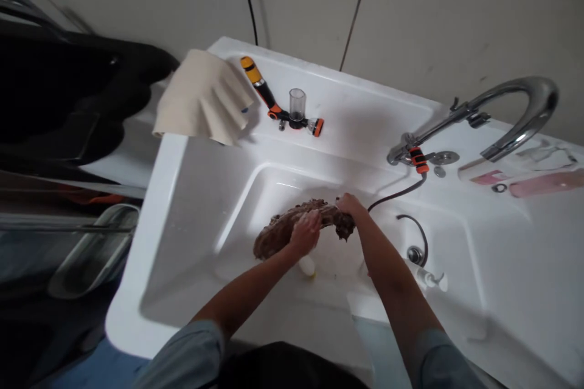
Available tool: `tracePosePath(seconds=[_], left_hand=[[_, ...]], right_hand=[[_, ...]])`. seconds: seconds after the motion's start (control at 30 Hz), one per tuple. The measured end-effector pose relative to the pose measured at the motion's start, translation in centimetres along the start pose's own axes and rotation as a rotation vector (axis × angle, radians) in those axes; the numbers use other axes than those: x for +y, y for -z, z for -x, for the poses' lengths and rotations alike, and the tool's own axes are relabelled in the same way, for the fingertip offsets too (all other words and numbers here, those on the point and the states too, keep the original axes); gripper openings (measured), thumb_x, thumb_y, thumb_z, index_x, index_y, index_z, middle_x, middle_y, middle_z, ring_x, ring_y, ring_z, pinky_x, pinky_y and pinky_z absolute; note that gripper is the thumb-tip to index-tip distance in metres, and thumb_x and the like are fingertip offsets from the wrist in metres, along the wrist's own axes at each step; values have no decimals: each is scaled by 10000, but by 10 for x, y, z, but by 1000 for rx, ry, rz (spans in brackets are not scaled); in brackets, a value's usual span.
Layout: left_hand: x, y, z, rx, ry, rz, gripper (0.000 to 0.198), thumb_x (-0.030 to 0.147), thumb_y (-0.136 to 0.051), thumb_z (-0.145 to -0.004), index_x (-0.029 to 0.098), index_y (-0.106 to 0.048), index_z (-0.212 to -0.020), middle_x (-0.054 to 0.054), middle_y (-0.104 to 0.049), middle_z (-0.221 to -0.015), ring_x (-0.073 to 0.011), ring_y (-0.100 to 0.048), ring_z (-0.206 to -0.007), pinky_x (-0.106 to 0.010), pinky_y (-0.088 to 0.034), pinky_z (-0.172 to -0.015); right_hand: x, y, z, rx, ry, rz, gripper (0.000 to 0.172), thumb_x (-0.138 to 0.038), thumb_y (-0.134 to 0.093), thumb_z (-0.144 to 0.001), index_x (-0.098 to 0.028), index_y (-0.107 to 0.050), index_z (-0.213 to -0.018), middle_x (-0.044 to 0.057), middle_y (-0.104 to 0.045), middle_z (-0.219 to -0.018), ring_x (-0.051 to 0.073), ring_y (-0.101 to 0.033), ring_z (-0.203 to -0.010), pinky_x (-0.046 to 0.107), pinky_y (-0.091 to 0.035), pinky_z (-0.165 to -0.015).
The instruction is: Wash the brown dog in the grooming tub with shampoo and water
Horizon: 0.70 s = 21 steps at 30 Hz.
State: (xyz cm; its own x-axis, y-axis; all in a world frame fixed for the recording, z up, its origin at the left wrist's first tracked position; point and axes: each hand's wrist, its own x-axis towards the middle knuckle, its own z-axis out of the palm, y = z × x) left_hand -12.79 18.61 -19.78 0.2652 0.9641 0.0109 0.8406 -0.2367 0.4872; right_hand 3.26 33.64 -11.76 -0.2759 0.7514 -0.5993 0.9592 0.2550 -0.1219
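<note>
A long brown shaggy thing, like wet fur or a mop of fibres, lies in the basin of a white sink. My left hand is closed around its middle. My right hand grips its right end. Both forearms reach down into the basin from the near edge. A small white bottle lies on the basin floor just below my left hand.
A beige cloth hangs over the sink's back left corner. An orange and black spray nozzle lies on the back ledge. A chrome tap arches at the right, with a pump bottle and drain below it.
</note>
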Motion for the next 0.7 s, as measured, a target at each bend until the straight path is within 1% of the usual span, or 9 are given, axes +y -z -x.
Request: tracePosePath(seconds=[0.07, 0.13, 0.2, 0.3, 0.4, 0.47, 0.57, 0.63, 0.7], left_hand=[[-26, 11, 41, 36, 175, -81, 580, 252, -582, -971, 103, -579, -1531, -245, -558, -1617, -383, -510, -1521, -565, -379, -1265], [-49, 23, 71, 56, 363, -97, 749, 432, -738, -896, 86, -570, -1539, -278, -601, -1555, -435, -568, -1441, -561, -438, -1209], [-65, 35, 85, 38, 467, -77, 886, 503, -843, -799, 82, -580, -1533, -280, -649, -1487, -445, -625, -1351, -531, -478, -1165], [-71, 48, 83, 11, 478, -47, 881, 436, -905, -763, 94, -608, -1518, -269, -646, -1499, -436, -606, -1378, -531, -425, -1222], [-55, 46, 70, 44, 485, 10, 925, 365, -945, -738, 106, -586, -1550, -290, -515, -1636, -451, -449, -1548, -595, -250, -1326], [-36, 36, 62, 129, 598, 87, 970, 367, -923, -766, 87, -518, -1603, -332, -370, -1714, -487, -317, -1622, -663, -178, -1328], [0, 11, 51, 319, 895, 287, 981, 407, -762, -910, -64, -332, -1655, -444, -239, -1710, -535, -249, -1635, -703, -243, -1285], [25, -6, 44, 378, 1065, 453, 919, 361, -633, -983, -167, -247, -1628, -496, -280, -1659, -511, -315, -1618, -640, -329, -1273], [45, -20, 38, 355, 1096, 621, 801, 303, -567, -1007, -172, -300, -1593, -482, -404, -1603, -455, -431, -1577, -560, -398, -1258]], right_hand=[[-8, 1, 2, -34, 47, 10, 382, -338, -591, -1001, -183, -812, -1271, 186, -812, -1258, 296, -765, -1192, 321, -549, -970], [-15, -11, 15, -83, 68, 51, 397, -367, -564, -1031, -173, -801, -1284, 190, -808, -1264, 307, -761, -1191, 329, -550, -958], [-22, -31, 35, -105, 65, 102, 407, -336, -507, -1065, -137, -788, -1283, 215, -797, -1264, 312, -753, -1199, 343, -541, -979], [-32, -68, 72, -37, 89, 126, 449, -343, -500, -1085, -139, -666, -1449, 220, -720, -1409, 294, -693, -1303, 346, -504, -1054], [-42, -105, 104, 40, -21, 59, 471, -442, -486, -1102, -152, -641, -1440, 219, -721, -1367, 300, -696, -1275, 367, -511, -1042], [-47, -124, 117, 79, -129, 4, 424, -346, -385, -1129, -132, -699, -1317, 223, -753, -1256, 295, -716, -1224, 367, -514, -1032], [-51, -140, 123, 180, -92, -47, 384, -205, -431, -1074, -114, -683, -1349, 250, -712, -1348, 304, -678, -1298, 387, -479, -1113], [-47, -141, 117, 164, -67, -184, 369, -235, -512, -1043, -129, -692, -1346, 252, -716, -1354, 331, -671, -1314, 443, -466, -1151], [-38, -137, 106, 70, -81, -368, 347, -323, -507, -1059, -152, -740, -1252, 224, -773, -1235, 334, -710, -1256, 475, -491, -1133]])
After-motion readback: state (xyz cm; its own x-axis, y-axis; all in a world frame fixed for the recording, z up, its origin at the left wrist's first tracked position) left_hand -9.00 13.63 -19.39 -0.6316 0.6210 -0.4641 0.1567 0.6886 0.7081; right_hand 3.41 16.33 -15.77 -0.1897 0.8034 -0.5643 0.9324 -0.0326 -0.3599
